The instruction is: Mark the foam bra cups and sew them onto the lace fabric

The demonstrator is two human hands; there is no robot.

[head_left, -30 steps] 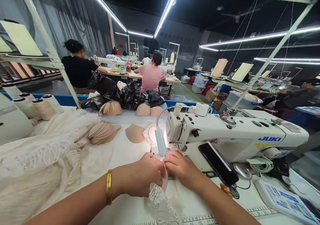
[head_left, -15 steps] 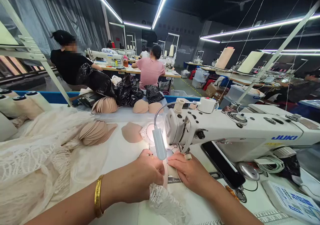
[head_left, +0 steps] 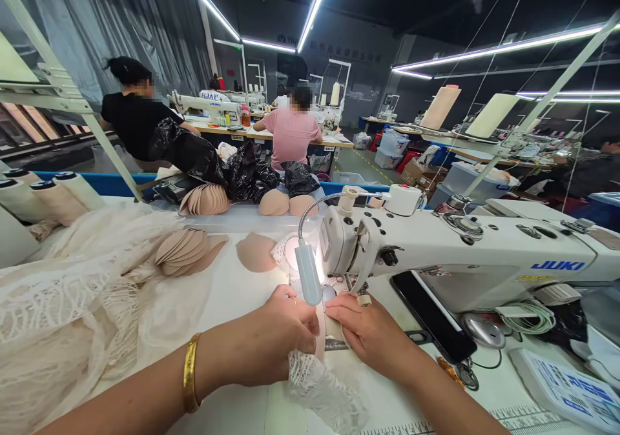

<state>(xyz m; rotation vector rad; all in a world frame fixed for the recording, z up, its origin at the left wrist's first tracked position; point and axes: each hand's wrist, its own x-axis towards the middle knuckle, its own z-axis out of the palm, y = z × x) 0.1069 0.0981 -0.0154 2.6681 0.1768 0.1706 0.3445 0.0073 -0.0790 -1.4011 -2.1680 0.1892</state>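
Observation:
My left hand (head_left: 283, 335), with a gold bangle on the wrist, is closed on white lace fabric (head_left: 324, 393) that hangs from under its fingers toward the table's front edge. A beige strip runs beside its fingertips. My right hand (head_left: 368, 328) rests on a beige piece (head_left: 333, 328) below the head of the white sewing machine (head_left: 450, 248), its fingers pressed together. A small grey lamp (head_left: 309, 272) lights the needle area and partly hides it. Beyond it, a beige cup (head_left: 256, 252) lies on the table next to a bit of lace.
Sheer lace fabric (head_left: 58, 299) is heaped at the left, near stacked beige cups (head_left: 186, 252) and thread cones (head_left: 77, 191). A phone (head_left: 433, 319) and a plastic case (head_left: 566, 380) lie at the right. Two people sit farther back.
The view has shifted slightly. My left hand and the lace have moved very little, and my right hand stays on the beige piece.

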